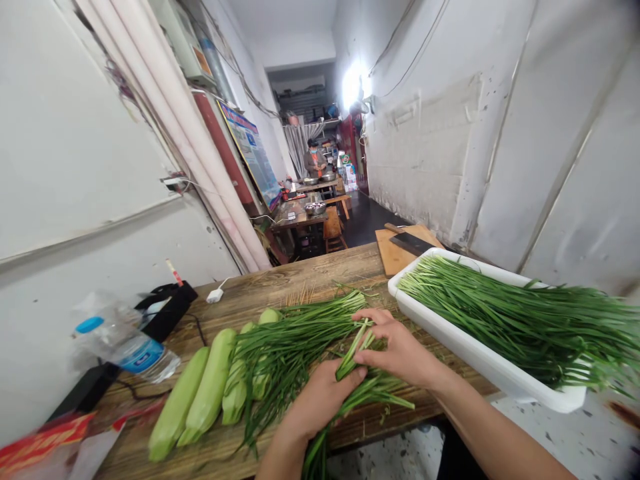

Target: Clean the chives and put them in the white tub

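My left hand (327, 390) is wrapped round a small bunch of garlic chives (356, 348), whose green leaves trail below it past the table edge. At the pale stem end, the fingers of my right hand (393, 343) are bent about the same bunch, with thumb and fingertips against the stems. Just beyond lies a loose pile of chives (305, 327), partly draped over several pale green zucchini (213, 387). More cut stems lie on the wood under my right wrist. What the left fingertips press on is hidden.
To the right a white plastic basket (480, 340) is heaped with chives. Behind it a cleaver (413, 243) rests on a cutting board (390, 257). A water bottle (135, 353), wooden skewers (300, 295) and a white plug (216, 295) are at left. A person (314, 160) is at a far table.
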Demonstrator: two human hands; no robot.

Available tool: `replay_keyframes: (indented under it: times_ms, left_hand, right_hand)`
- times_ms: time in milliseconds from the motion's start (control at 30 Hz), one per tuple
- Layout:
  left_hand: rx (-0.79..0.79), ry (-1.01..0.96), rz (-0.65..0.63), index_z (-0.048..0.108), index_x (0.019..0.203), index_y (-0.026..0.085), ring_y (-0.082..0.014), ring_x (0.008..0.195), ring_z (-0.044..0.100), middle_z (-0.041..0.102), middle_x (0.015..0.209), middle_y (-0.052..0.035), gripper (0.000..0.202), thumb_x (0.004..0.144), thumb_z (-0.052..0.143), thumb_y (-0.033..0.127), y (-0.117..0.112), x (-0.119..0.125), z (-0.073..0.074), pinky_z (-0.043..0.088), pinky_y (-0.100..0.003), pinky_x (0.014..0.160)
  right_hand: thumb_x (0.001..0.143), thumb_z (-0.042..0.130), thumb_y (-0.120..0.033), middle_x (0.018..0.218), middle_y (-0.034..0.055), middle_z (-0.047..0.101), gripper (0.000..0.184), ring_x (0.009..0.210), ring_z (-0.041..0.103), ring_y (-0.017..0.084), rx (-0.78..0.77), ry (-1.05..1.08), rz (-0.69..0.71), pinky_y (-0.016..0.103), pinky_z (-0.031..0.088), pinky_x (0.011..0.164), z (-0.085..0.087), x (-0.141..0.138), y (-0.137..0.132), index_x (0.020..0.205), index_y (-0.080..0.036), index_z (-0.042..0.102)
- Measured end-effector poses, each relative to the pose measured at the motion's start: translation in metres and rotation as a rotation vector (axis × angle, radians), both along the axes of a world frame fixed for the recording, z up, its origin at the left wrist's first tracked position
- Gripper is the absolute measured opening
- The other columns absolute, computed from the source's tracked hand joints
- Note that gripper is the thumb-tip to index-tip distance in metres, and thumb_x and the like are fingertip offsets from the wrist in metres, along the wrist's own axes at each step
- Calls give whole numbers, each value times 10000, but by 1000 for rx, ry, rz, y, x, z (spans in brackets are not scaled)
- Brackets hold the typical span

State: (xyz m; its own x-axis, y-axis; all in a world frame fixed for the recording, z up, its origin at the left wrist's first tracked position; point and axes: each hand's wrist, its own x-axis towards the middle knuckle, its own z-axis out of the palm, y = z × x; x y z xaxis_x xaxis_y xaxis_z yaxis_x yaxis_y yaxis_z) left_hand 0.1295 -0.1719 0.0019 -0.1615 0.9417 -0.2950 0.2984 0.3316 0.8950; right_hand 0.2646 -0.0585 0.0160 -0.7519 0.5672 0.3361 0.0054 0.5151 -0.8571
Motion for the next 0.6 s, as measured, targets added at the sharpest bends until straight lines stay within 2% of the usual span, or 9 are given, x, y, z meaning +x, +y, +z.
replay_keyframes:
  times_ms: [67, 200, 433, 533, 600]
  left_hand:
    - [19, 2, -16, 641, 802, 145, -95, 440, 362, 420, 499, 73, 500, 752, 534, 631, 0, -2, -2, 336, -227, 463]
    - [63, 12, -17, 613, 701, 149, -104, 473, 381, 438, 505, 56, 519, 746, 520, 658, 1, -4, -5, 332, -223, 470]
    - [134, 57, 39, 691, 793, 129, -143, 565, 493, 565, 580, 26, 461, 768, 558, 569, 5, -5, -8, 411, -243, 582]
    - [172, 77, 48, 716, 844, 127, -189, 719, 573, 671, 737, -11, 423, 788, 561, 517, 6, -7, -7, 443, -275, 720]
    - [173, 50, 64, 726, 914, 140, -224, 830, 600, 710, 858, -30, 407, 787, 573, 495, 5, -8, -7, 446, -301, 797]
  right_hand:
    - [676, 748, -168, 1211, 59, 565, 46, 1166, 461, 246, 16, -33, 67, 404, 315, 1019, 4, 2, 1, 688, -188, 708]
    - [640, 728, -102, 1148, 61, 582, 90, 1126, 488, 241, 63, -63, 89, 389, 339, 995, 9, 5, 1, 672, -183, 706]
    - [611, 668, -26, 1055, 61, 594, 148, 1061, 524, 225, 48, 2, 50, 368, 352, 968, 0, 2, -4, 646, -171, 675]
    - [664, 668, -115, 989, 62, 590, 75, 978, 561, 214, -106, 93, 20, 353, 396, 896, -2, 2, 1, 613, -163, 642]
    - [706, 669, -207, 1006, 70, 583, 121, 946, 572, 209, -242, 179, -52, 331, 422, 831, -1, 4, 8, 608, -158, 616]
